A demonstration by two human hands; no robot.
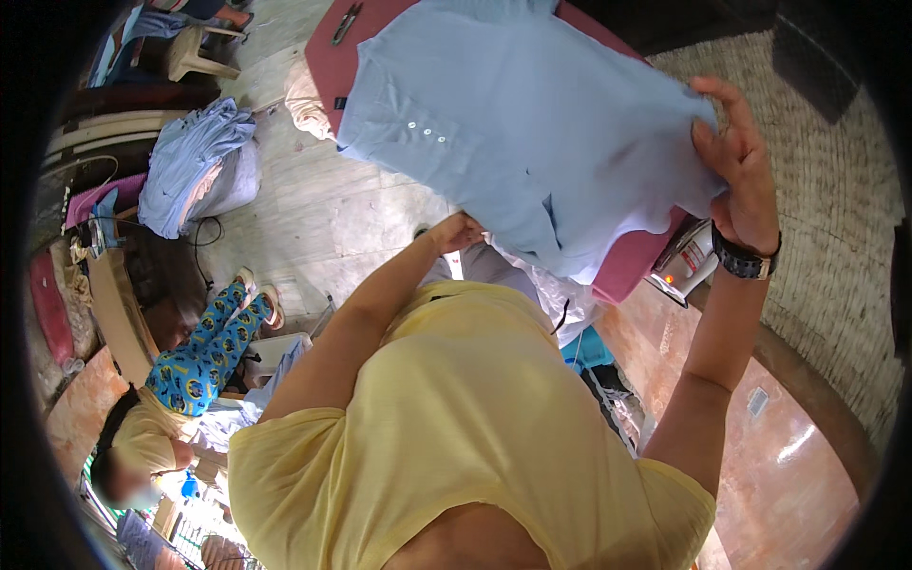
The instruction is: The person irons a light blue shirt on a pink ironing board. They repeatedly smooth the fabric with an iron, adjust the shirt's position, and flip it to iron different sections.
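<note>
A light blue shirt (513, 114) with a row of white buttons lies spread over a maroon padded board (328, 47). At the shirt's near edge my left hand (458, 232) has its fingers closed on the cloth. My right hand (746, 180), with a black watch on the wrist, grips the shirt's right end, thumb and fingers curled round the fabric. Part of the cloth there is lifted and rippled. Close to my right wrist stands an iron (686, 262) with a lit orange light. Small thread snips (347, 24) rest on the board's far left corner.
A heap of blue garments (195, 157) is piled at the left. Beyond it stands a beige plastic stool (199, 55). Another person (180, 399) in patterned blue trousers is at the lower left. A black cable (198, 237) trails across the floor near the heap.
</note>
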